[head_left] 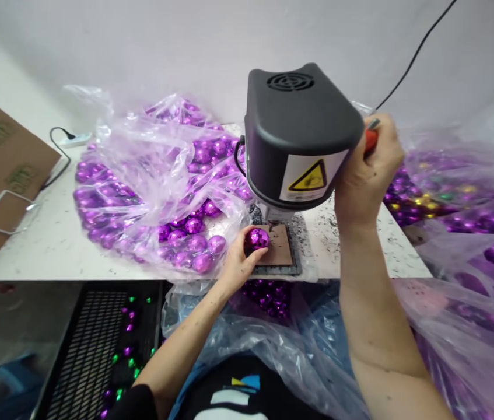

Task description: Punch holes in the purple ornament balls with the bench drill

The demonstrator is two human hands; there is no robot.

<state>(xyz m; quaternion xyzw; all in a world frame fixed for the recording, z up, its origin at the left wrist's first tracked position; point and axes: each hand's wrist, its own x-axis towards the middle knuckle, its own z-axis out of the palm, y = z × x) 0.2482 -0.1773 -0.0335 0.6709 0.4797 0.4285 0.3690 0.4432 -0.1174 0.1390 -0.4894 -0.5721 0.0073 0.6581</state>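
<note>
A shiny purple ball (258,238) with a faceted, mirror-like surface is in my left hand (243,256), pinched between thumb and fingers. That hand is over a brown board (279,248) on the dark base of a black machine (303,128). Just right of the ball, the machine's narrow tip points down at the board. My right hand (371,163) is wrapped around a lever with a red handle (371,140) on the machine's right side. Much of the handle is hidden by the fingers.
A clear plastic bag (150,175) full of purple balls spreads over the white table (45,245). More bagged balls (461,204) lie at right. A cardboard box (2,163) stands at left, a black crate (93,350) below. Dark flecks surround the machine's base.
</note>
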